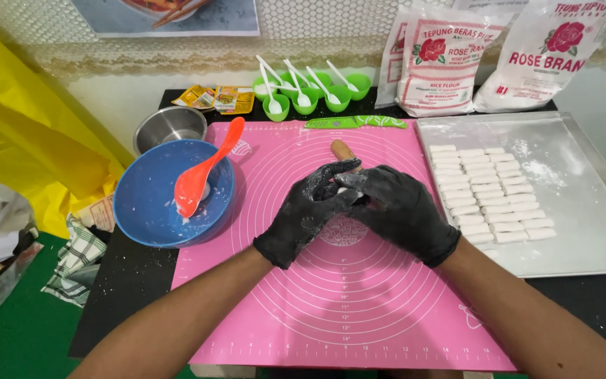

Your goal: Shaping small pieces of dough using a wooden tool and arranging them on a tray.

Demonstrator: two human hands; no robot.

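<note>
Pressing white dough [351,191] between both gloved hands [359,203].

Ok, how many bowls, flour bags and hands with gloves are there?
Bowls, a blue bowl and a steel bowl: 2
Flour bags: 3
Black-gloved hands, the left hand and the right hand: 2
Total: 7
</note>
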